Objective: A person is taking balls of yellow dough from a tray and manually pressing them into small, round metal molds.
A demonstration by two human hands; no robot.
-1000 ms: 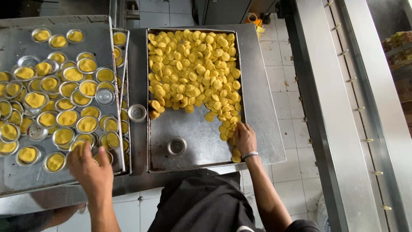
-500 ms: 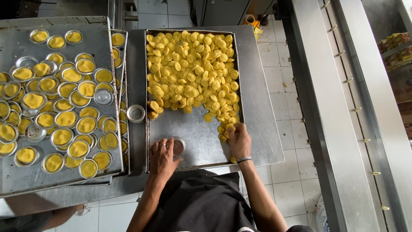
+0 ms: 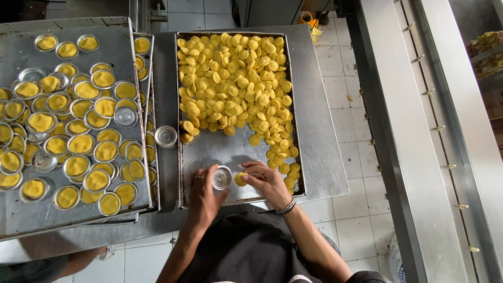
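A metal tray [image 3: 319, 131] in front of me carries a big heap of yellow dough discs [image 3: 233, 84] over its far and right parts. My left hand [image 3: 203, 194] holds a small empty round metal tart cup [image 3: 221, 177] at the tray's near edge. My right hand [image 3: 267, 181] pinches one yellow dough disc [image 3: 240, 179] right beside that cup. A bracelet sits on my right wrist.
A second metal tray [image 3: 31, 215] on the left holds several small cups filled with yellow dough [image 3: 78, 136], a few of them empty. One empty cup [image 3: 166, 135] rests between the trays. White floor tiles [image 3: 356, 220] and a steel rail [image 3: 419, 131] lie to the right.
My left hand came from the left tray to the near edge of the dough tray and took the empty cup. My right hand drew a dough disc from the heap toward it.
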